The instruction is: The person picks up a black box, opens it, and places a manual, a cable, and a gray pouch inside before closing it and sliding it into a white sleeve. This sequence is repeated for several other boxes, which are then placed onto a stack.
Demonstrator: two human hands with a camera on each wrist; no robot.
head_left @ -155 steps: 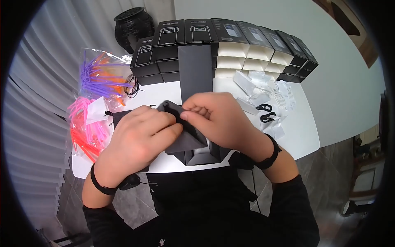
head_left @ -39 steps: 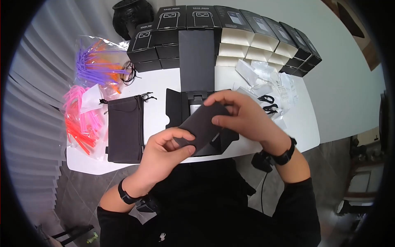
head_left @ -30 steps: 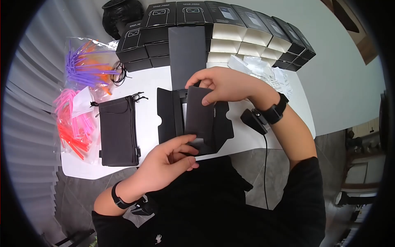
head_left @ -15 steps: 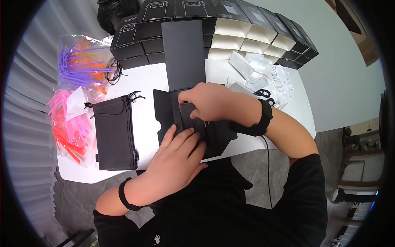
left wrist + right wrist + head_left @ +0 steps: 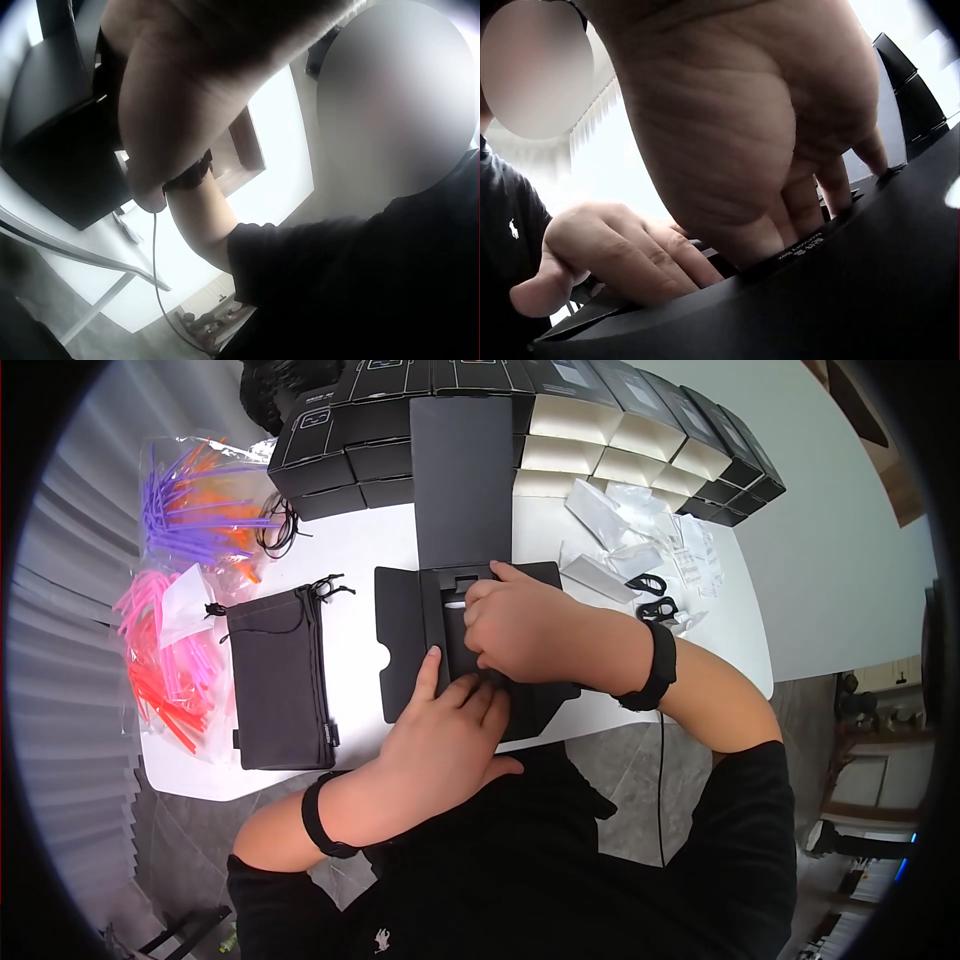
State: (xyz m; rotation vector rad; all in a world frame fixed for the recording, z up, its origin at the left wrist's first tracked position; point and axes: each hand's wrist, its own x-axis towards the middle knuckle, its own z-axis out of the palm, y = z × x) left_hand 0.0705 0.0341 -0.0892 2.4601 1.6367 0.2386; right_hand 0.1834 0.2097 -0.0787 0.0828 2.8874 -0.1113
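Note:
An open black box point(image 5: 398, 640) lies on the white table with its long lid point(image 5: 463, 480) folded back and its side flaps spread. A flat black accessory box point(image 5: 457, 640) sits down inside it, largely covered by my hands. My left hand point(image 5: 440, 735) presses with extended fingers at the near end. Over the far right part is my right hand point(image 5: 530, 635), its fingers pointing down into the box; in the right wrist view they press beside small printed lettering. A white edge shows at the box's far end. A black drawstring pouch point(image 5: 280, 680) lies to the left.
Stacked black boxes point(image 5: 390, 460) line the back, some with white open ends. Bags of purple sticks point(image 5: 195, 520) and pink and red sticks point(image 5: 170, 650) lie at left. Crumpled wrappers point(image 5: 625, 515) and black cable loops point(image 5: 655, 608) are at right.
The flat accessory box, held tilted in both hands above the open box, has been lowered into it. Both hands have gone from gripping it to pressing inside the box.

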